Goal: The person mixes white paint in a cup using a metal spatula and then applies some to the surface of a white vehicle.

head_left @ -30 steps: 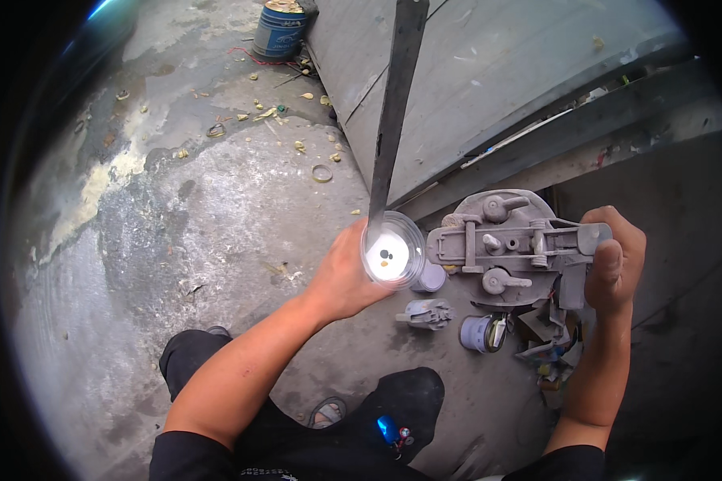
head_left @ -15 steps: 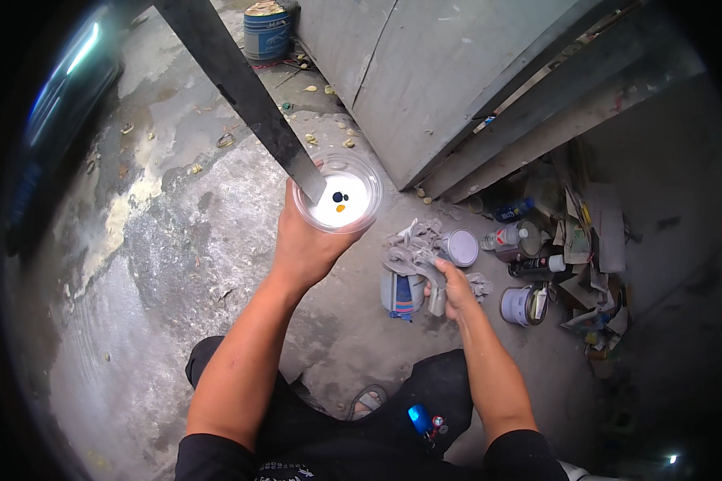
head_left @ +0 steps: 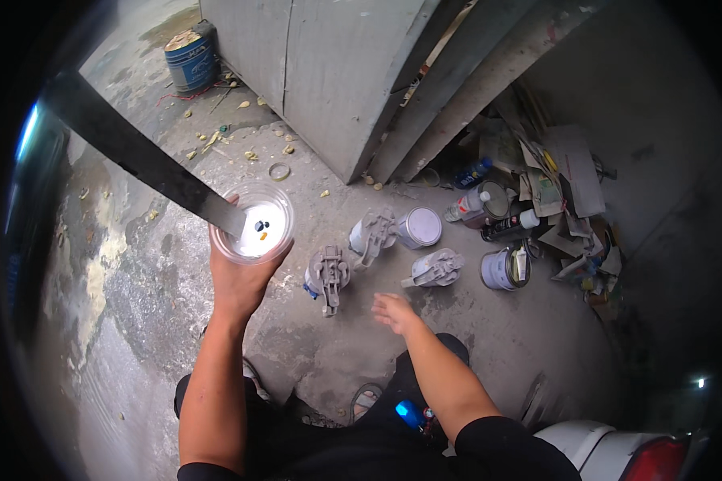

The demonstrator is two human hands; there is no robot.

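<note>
My left hand (head_left: 245,284) is wrapped round a clear plastic cup (head_left: 283,212). White liquid (head_left: 251,240) fills its bottom, with dark blue-black and orange spots on top. A long, flat, dark grey stirring stick (head_left: 148,167) leans in the cup and rises toward the upper left. Fingers stretched and holding nothing, my right hand (head_left: 391,313) hovers low over the floor. Closest to it are paint cans with grey, paint-smeared pouring lids: one to its left (head_left: 329,276), another farther off (head_left: 373,234) and a third to its right (head_left: 437,268).
A lavender-lidded can (head_left: 419,227), another paint can (head_left: 504,268), a plastic bottle (head_left: 467,207) and a dark spray can (head_left: 512,226) stand or lie at right. Cardboard scraps (head_left: 569,180) pile behind them. A grey metal panel (head_left: 321,72) and blue bucket (head_left: 191,64) stand beyond; a white car (head_left: 594,449) is at lower right.
My right hand has let go of the grey-lidded can and opened. That can now stands on the floor. The view has shifted, and the cup and stick appear farther left.
</note>
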